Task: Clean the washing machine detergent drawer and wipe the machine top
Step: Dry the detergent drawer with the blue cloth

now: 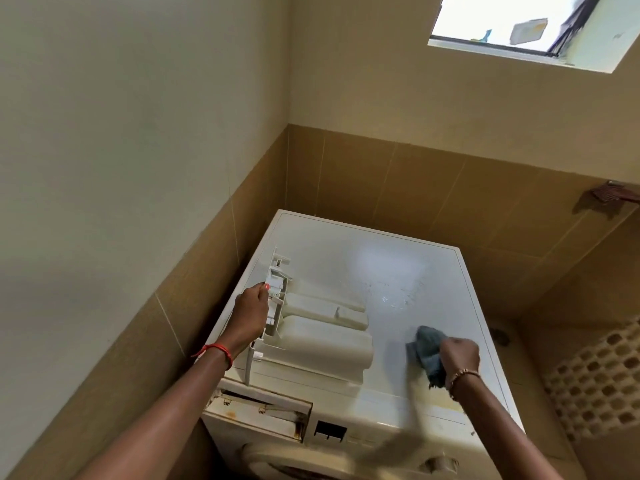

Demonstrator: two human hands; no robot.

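- Left hand [250, 315] grip holds the detergent drawer [311, 336] by its front panel, upside down on machine top [398, 268].
- Right hand [459, 355] grips blue cloth [427, 351], pressed on top.
- Top probably wet; risk: drawer slides off the edge.

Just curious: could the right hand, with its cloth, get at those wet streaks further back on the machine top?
Probably yes. The right hand with the cloth is already on the machine top, and nothing lies between it and the wet streaks.

I stood in a home bathroom or laundry nook: tan wall tiles [398, 174], a small high window [519, 26], and a white washing machine [381, 271] tucked into the corner.
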